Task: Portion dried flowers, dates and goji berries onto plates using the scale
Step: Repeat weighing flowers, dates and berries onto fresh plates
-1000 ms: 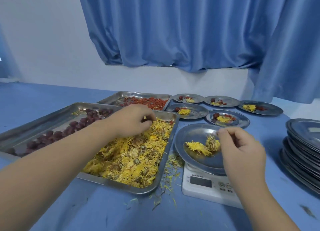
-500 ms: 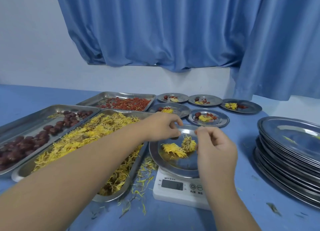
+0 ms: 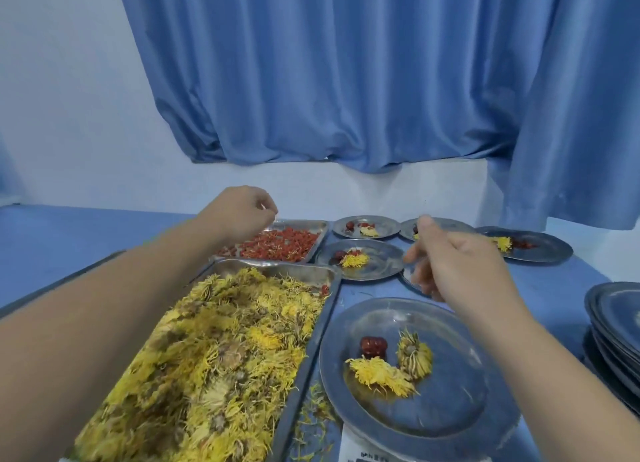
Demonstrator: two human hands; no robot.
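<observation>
A steel plate (image 3: 450,406) sits on the white scale (image 3: 360,453) at the lower right. It holds one dark red date (image 3: 373,346) and two dried yellow flowers (image 3: 381,377). My left hand (image 3: 242,214) hovers over the near-left corner of the goji berry tray (image 3: 284,244), fingertips bunched together, with nothing visible between them. My right hand (image 3: 457,267) hangs in the air beyond the scale plate with loosely curled fingers, holding nothing. The long flower tray (image 3: 214,357) lies under my left forearm.
Filled plates stand at the back: one (image 3: 381,271) beside the goji tray, one (image 3: 384,226) behind it, one (image 3: 540,250) at far right, another partly behind my right hand. A stack of plates (image 3: 616,319) rises at the right edge. Loose petals lie by the scale.
A date now lies on the scale plate. My left hand moved from that plate back to the goji tray. My right hand drew away from the plate, toward the back.
</observation>
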